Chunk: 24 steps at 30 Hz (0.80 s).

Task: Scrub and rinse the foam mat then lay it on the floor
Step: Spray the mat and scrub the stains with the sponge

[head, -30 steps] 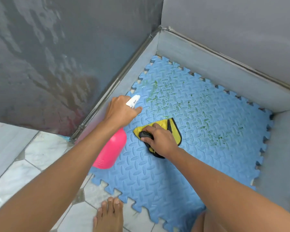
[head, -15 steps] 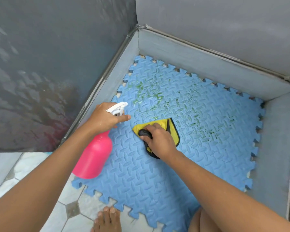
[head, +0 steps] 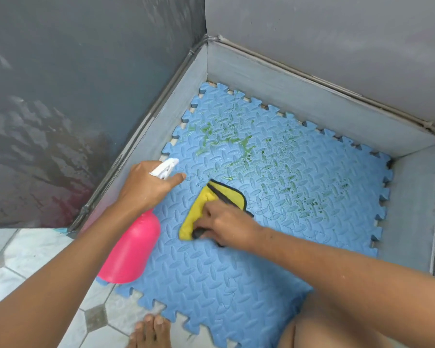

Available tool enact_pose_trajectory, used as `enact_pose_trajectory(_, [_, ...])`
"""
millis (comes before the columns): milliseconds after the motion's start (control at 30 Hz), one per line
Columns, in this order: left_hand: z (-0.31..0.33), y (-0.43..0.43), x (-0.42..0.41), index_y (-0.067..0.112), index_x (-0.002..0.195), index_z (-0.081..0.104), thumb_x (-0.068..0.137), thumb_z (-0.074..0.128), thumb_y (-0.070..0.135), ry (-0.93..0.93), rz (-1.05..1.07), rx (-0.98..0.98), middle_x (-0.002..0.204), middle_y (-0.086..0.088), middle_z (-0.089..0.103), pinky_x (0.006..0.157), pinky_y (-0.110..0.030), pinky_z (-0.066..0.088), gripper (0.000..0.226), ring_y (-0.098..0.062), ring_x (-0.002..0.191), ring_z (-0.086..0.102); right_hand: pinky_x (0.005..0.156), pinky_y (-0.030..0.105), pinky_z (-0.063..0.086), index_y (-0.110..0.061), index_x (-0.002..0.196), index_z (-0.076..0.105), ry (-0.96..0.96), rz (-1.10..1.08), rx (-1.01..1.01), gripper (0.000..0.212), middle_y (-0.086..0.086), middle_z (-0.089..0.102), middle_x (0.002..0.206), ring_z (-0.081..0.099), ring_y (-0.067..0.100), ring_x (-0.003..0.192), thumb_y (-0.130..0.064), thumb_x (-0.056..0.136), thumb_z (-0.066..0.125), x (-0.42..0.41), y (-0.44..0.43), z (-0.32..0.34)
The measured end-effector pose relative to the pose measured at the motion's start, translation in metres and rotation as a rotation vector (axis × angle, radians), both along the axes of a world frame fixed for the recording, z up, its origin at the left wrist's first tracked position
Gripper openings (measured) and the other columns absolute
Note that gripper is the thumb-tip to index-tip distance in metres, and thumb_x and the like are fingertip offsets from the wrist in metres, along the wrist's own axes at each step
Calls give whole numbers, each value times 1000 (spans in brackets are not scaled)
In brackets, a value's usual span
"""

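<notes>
Spraying hand: left hand (head: 146, 183) wraps the pink plastic spray bottle (head: 131, 252), forefinger on its white trigger.
Wiping hand: right hand (head: 226, 226) presses a yellow black-edged cloth (head: 206, 207) flat.
Mat: blue interlocking foam mat (head: 236, 272) lies in the grey corner, green stains (head: 246, 144) far side.

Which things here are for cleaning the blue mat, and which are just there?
For the job:
- foam mat, with green stains
- pink spray bottle in the left hand
- yellow cloth under the right hand

Just there:
- grey walls
- tiled floor
- bare foot
</notes>
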<state>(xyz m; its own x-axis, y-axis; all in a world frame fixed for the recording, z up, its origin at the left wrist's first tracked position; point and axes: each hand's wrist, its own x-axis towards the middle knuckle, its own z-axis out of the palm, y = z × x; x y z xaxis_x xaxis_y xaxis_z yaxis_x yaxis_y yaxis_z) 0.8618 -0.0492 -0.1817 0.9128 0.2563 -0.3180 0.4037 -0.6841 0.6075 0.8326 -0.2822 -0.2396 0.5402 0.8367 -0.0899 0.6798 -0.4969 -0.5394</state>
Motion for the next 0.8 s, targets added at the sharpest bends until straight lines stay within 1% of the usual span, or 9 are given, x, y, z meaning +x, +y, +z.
enact_pose_trajectory(67, [-1,8,-1,5,71,57,74,77,60,-51,38,14,62,-16,62,63,-48,54,59,-32,58,60,85,38,43,-31,116,70,-74,-136,-6,27,9,50,99,49,28,96,-41,92,65,52,7,-3])
enact_pose_trajectory(133, [1,15,-3,8,79,65,73,72,63,-68,42,-4,66,-11,68,61,-49,59,55,-34,66,67,94,41,43,-27,121,67,-124,-452,-41,33,12,51,110,46,30,106,-43,92,65,108,15,-2])
enact_pose_trajectory(233, [4,18,-5,12,77,65,72,68,62,-91,26,-22,69,-7,70,60,-49,61,50,-31,68,69,92,37,43,-22,122,65,-57,-782,-26,32,9,51,117,47,31,111,-37,94,64,134,34,-5])
enact_pose_trajectory(300, [4,19,-5,12,76,64,72,68,61,-89,27,-37,70,-7,70,61,-50,62,49,-31,72,69,84,37,48,-22,119,66,-83,-654,-22,28,6,54,111,52,30,103,-35,94,64,101,48,-9])
enact_pose_trajectory(433, [4,19,-4,13,75,66,69,65,65,-74,17,-33,71,-6,70,63,-50,62,52,-31,75,70,68,37,52,-29,114,67,-19,-65,11,22,2,53,99,57,25,90,-34,93,63,7,35,-7])
enact_pose_trajectory(500, [3,19,-3,12,76,68,68,65,65,-58,13,-45,73,-7,71,65,-50,62,54,-32,78,70,68,36,53,-28,117,67,-11,9,0,24,1,54,102,59,24,95,-35,94,63,17,21,-7])
enact_pose_trajectory(633, [6,20,-6,11,79,67,70,69,61,-54,32,-77,76,-11,72,64,-50,63,51,-33,78,70,73,36,51,-24,121,67,-141,-405,-30,29,5,57,109,60,28,100,-37,95,62,112,21,-5])
enact_pose_trajectory(733, [9,20,-8,9,78,66,74,72,53,-62,18,-86,76,-13,70,66,-51,62,44,-34,78,69,72,32,43,-21,120,67,-109,-789,-26,29,7,58,114,61,30,97,-34,95,62,157,34,1])
enact_pose_trajectory(800, [9,20,-7,9,77,64,75,74,50,-65,19,-95,74,-14,68,67,-52,62,42,-36,77,68,77,34,47,-23,118,69,-90,-808,-27,27,6,59,112,63,30,95,-34,94,61,142,52,2])
